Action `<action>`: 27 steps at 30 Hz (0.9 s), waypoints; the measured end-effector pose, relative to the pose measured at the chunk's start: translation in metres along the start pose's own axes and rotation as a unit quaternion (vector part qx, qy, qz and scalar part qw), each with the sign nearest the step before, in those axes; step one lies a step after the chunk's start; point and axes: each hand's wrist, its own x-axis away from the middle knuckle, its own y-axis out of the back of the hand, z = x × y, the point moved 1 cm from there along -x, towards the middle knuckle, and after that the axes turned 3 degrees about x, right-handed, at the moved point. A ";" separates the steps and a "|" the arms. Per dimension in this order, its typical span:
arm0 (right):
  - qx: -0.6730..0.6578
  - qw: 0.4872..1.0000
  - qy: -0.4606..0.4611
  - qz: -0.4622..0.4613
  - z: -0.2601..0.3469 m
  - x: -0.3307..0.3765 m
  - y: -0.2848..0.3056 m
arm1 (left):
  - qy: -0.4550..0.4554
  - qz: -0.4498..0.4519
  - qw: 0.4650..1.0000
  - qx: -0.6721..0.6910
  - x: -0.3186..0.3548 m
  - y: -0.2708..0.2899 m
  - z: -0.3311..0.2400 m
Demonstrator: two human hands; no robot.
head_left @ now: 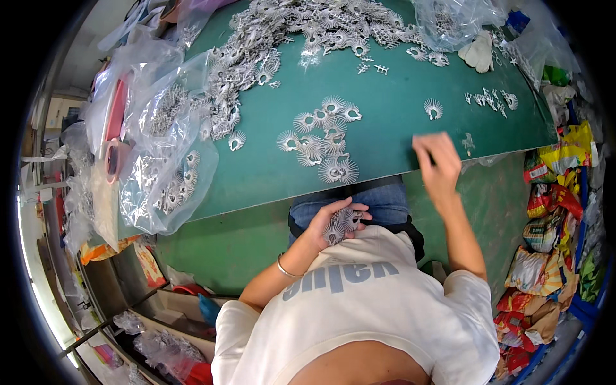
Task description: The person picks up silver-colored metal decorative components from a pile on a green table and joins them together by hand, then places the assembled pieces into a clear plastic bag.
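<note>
My left hand [319,226] is in front of the table's near edge, above my lap. Its fingers curl round a few grey fan-shaped pieces [334,233] with thin spikes radiating outward. My right hand [439,165] is over the near edge of the green table [385,144], to the right. Its fingers bend inward and are smeared by motion, so whether they hold anything is unclear. Between and beyond my hands lies a loose cluster of similar spiky pieces [310,146]. One single spiky piece [433,109] lies just beyond my right hand.
A large heap of grey pieces [256,51] covers the table's far left. Clear plastic bags [170,128] with more pieces and pink-handled scissors [115,157] lie at left. Small branched bits [491,99] and a white glove [477,52] are at far right. Colourful packets [545,199] line the right side.
</note>
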 end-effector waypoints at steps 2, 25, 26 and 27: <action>0.058 0.998 0.000 0.027 -0.029 -0.026 -0.011 | -0.001 0.028 0.998 0.056 -0.003 0.007 -0.001; -0.080 0.927 0.050 0.362 0.032 -0.052 -0.077 | -0.062 0.120 0.969 0.206 -0.004 -0.029 -0.016; -0.064 0.921 0.061 0.380 0.032 -0.047 -0.080 | -0.060 0.132 0.966 0.213 -0.004 -0.029 -0.016; -0.049 0.913 0.071 0.398 0.032 -0.040 -0.080 | -0.057 0.144 0.963 0.220 -0.004 -0.027 -0.015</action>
